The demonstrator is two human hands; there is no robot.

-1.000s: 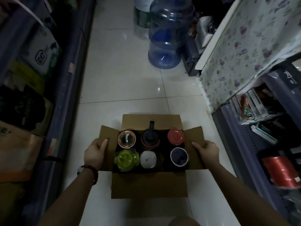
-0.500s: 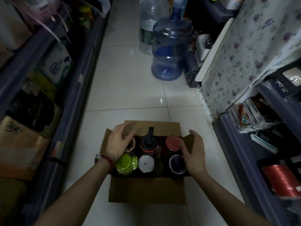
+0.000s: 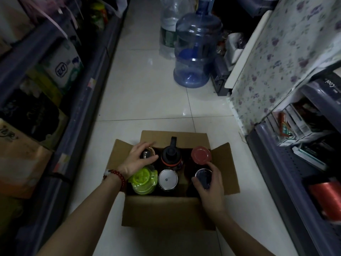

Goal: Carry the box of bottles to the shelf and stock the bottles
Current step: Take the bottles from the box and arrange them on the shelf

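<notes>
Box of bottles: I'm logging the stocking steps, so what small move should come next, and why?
Probably lift both gripped bottles straight up. The left hand already grips the far-left bottle and the right hand the dark-lidded bottle, both upright in the open box.

A dim small shop: a tiled aisle [image 3: 147, 100] runs between stocked shelving, boxed goods [image 3: 64, 69] left of it, packaged items [image 3: 295, 124] right, water-cooler jugs [image 3: 195, 52] at its far end.
</notes>
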